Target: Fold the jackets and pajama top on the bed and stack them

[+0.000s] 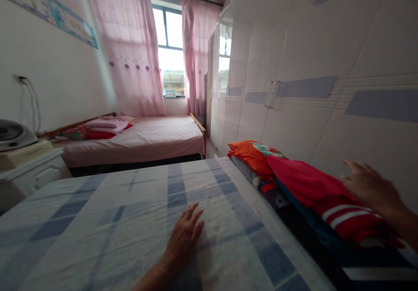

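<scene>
My left hand [185, 234] is over the near bed's blue-and-white checked sheet [140, 212], fingers stretched out and holding nothing. Whether it presses on the sheet I cannot tell. At the right, my right hand [370, 184] is open and raised just above a red garment with white stripes [313, 182]. That garment lies along the bed's right side on top of dark blue-green cloth [303, 210]. Beyond it rests an orange pillow-like bundle [250, 156] with a printed pattern, on grey patterned fabric [244, 171].
A white wardrobe [294, 130] with metal handles runs along the right side. Across the far end stands a second bed [156, 136] with folded pink and red bedding [104, 125]. On the left, a white cabinet [39, 169] carries a round grey appliance [15, 134]. Pink curtains [130, 56] flank the window.
</scene>
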A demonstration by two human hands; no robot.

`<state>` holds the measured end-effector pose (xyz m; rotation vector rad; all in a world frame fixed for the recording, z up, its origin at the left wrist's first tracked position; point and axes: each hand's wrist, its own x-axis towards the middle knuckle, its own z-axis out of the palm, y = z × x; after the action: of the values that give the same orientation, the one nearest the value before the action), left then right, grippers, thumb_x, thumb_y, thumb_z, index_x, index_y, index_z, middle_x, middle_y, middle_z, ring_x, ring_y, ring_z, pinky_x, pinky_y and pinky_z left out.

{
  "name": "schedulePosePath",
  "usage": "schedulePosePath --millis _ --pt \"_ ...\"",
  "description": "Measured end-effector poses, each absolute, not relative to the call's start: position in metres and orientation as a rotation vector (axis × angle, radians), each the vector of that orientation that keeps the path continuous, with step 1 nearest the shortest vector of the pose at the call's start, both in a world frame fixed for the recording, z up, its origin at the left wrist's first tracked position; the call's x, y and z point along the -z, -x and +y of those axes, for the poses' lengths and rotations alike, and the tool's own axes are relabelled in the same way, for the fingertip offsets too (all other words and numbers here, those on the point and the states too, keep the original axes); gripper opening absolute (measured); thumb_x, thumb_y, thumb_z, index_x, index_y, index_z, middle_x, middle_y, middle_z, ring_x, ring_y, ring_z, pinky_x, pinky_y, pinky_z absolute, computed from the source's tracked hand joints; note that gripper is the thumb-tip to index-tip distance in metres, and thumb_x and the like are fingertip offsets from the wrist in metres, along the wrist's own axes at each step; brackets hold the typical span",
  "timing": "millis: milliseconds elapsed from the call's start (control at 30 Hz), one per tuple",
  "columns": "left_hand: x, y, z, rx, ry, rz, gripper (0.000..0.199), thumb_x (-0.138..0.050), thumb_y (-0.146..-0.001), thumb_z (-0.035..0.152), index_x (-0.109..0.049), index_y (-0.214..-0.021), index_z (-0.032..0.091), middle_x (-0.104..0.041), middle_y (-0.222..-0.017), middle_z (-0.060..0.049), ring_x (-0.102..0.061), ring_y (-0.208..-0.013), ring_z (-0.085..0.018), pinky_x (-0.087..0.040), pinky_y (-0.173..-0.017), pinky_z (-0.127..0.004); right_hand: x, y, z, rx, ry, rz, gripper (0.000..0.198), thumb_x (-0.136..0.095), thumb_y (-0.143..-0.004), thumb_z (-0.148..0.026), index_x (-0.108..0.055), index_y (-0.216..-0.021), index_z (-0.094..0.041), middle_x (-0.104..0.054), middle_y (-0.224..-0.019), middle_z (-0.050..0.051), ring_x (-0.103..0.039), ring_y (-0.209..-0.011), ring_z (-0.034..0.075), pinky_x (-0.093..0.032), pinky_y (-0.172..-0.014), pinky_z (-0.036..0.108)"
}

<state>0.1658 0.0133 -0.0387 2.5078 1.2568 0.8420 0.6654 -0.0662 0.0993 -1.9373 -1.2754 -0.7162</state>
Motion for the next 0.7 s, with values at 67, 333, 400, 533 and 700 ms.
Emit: schedulePosePath --millis 67,333,400,533,700 --pt "0.037 -0.168 0.012 -0.829 -2.531 1.263 0.040 -0.031 -0.094 0.037 -0.056 -0.120 0.020 -0.046 -0.137 -0.008 -0.039 -0.129 -0.023 -0.036 -0.107 -0.043 -0.114 -0.609 -0.057 0.681 1.907 -1.397 0.056 -0.039 -0.080 -0.043 -0.051 -0.126 -0.014 -0.051 -0.126 0.024 -0.045 -0.120 0.033 -0.033 -0.094 0.049" --pt "0.022 -0.147 0.008 -0.628 -2.705 1.299 0.037 -0.043 -0.091 0.037 -0.055 -0.122 0.022 -0.042 -0.141 -0.010 -0.031 -0.134 -0.025 -0.030 -0.108 -0.045 -0.028 -0.393 0.003 0.087 1.704 -1.953 0.045 -0.038 -0.083 -0.034 -0.051 -0.123 -0.018 -0.049 -0.134 0.009 -0.041 -0.126 0.025 -0.035 -0.101 0.043" --pt "0.019 -0.122 0.007 -0.551 -2.700 1.426 0.039 -0.043 -0.091 0.040 -0.052 -0.125 0.025 -0.039 -0.143 -0.008 -0.027 -0.136 -0.025 -0.027 -0.109 -0.047 0.005 -0.378 0.012 0.068 1.830 -2.000 0.047 -0.037 -0.084 -0.034 -0.050 -0.126 -0.018 -0.045 -0.139 0.009 -0.034 -0.131 0.026 -0.033 -0.102 0.045" --pt "0.023 -0.063 0.009 -0.487 -2.542 1.812 0.041 -0.040 -0.091 0.038 -0.051 -0.127 0.022 -0.041 -0.142 -0.010 -0.031 -0.134 -0.025 -0.028 -0.108 -0.046 0.041 -0.377 0.022 0.142 1.953 -2.098 0.049 -0.032 -0.087 -0.035 -0.052 -0.126 -0.014 -0.046 -0.138 0.011 -0.035 -0.131 0.027 -0.029 -0.105 0.044" --pt "0.036 -0.036 0.013 -0.479 -2.416 1.986 0.044 -0.040 -0.090 0.033 -0.049 -0.129 0.015 -0.043 -0.140 -0.014 -0.035 -0.132 -0.026 -0.026 -0.108 -0.043 0.041 -0.385 0.025 0.137 1.957 -2.163 0.052 -0.029 -0.087 -0.036 -0.052 -0.127 -0.013 -0.046 -0.138 0.010 -0.037 -0.130 0.025 -0.028 -0.106 0.042"
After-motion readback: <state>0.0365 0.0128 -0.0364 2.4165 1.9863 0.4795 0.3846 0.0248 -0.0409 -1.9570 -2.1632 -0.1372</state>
